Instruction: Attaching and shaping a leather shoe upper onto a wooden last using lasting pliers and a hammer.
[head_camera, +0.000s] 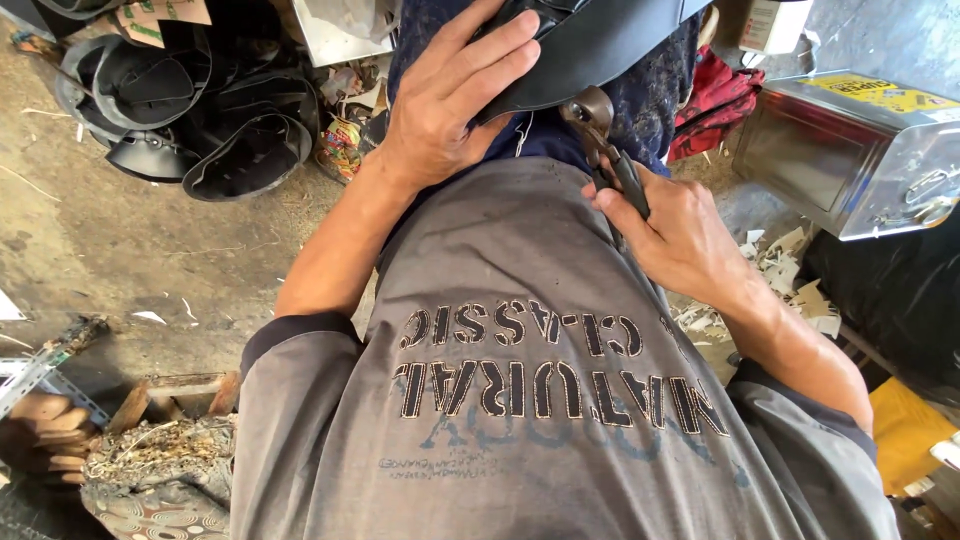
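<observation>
Black rubber sheet (600, 45) under left hand (450, 105) fingers (500, 50), pliers (605, 140) gripping it.

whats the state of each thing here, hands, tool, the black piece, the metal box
left hand: flat on the black rubber piece, fingers spread
right hand: closed around the pliers' handles
pliers: head at the black piece's edge; whether it bites is unclear
black rubber piece: held on the lap, curved
metal box: on the ground at right, shut
pile of black pieces: heaped on the floor
</observation>
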